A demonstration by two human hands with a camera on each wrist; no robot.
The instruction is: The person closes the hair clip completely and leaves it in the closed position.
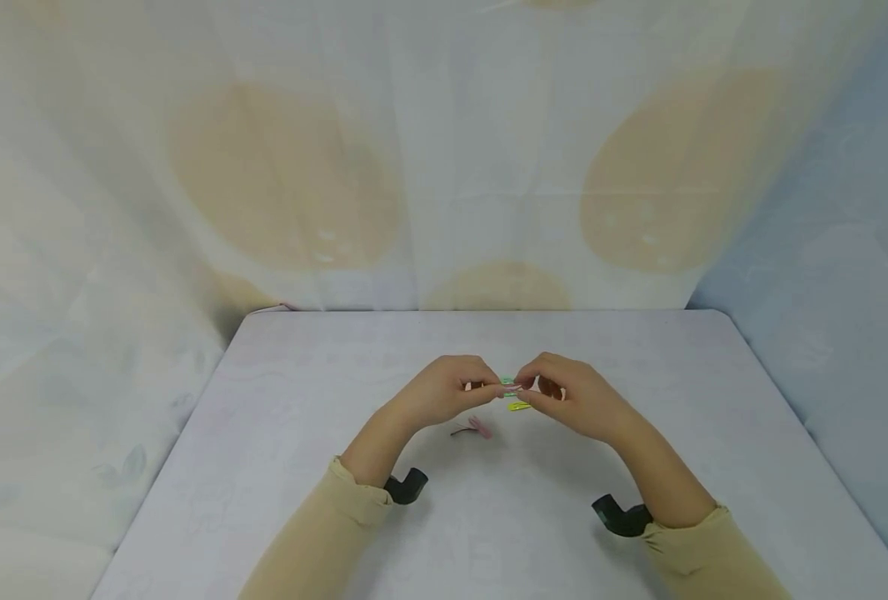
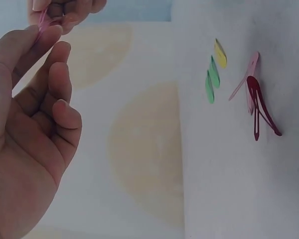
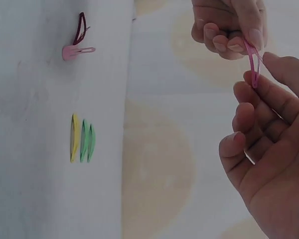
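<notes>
Pale cloth with large tan circles hangs behind and to both sides of a white table (image 1: 279,467), which fills the near half of the head view. Above its middle, the person's left hand (image 1: 444,392) and right hand (image 1: 567,400) meet, both raised a little off the surface. Between them is a pink hair clip (image 3: 252,67): the right wrist view shows the left hand's fingers (image 3: 249,32) pinching its upper end, while the right hand's thumb and forefinger close on its lower end. So both hands are grasping the same clip, neither clenched empty nor released.

On the table below and just beyond the hands lie the other clips. Two green clips (image 2: 211,79) sit side by side, with a yellow clip (image 2: 220,54) just beside them. Nearer the person lie a light pink clip (image 2: 250,82) and a dark red clip (image 2: 259,112); they look to be touching or overlapping, and the dark red one appears sprung open.

Judging from this grip, the step in hand seems to be working the pink clip between the fingertips, snapping it open or shut; the frames do not settle which state it is in. The next move would call for a firm pinch at one end and a bending press by the other hand, kept small so the clip does not spring from the fingers.
</notes>
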